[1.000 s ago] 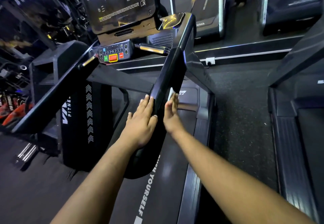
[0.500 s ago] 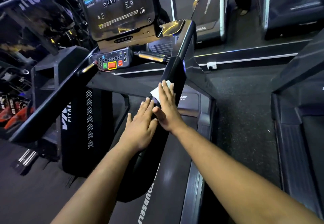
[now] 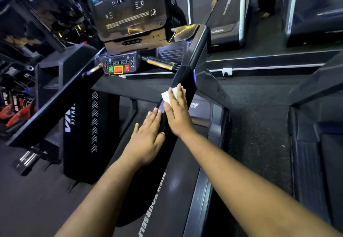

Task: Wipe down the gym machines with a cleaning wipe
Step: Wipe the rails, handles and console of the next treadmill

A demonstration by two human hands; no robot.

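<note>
The treadmill's right handrail [image 3: 187, 81] is a long black bar whose long axis runs from the lower middle of the view up and away to the right corner of the console [image 3: 128, 10], rising as it goes. The white cleaning wipe [image 3: 168, 95] lies flat on the rail's upper face about halfway along it, one corner sticking out to the left past the fingers.

The right hand [image 3: 177, 112] lies palm down on the wipe, fingers straight and close together, pointing up along the rail toward the console; it presses the wipe rather than curling around it. The right forearm stretches in from the lower right corner, nearly straight.

The left hand [image 3: 148, 138] rests flat against the rail's left side just below and beside the right hand, fingers extended and slightly spread, pointing the same way, holding nothing. Its thumb lies over the rail's top edge, near the right wrist.

Below the rail runs the treadmill belt [image 3: 178, 190] with white lettering. A control panel [image 3: 119, 66] with green and red buttons sits under the console.
</note>
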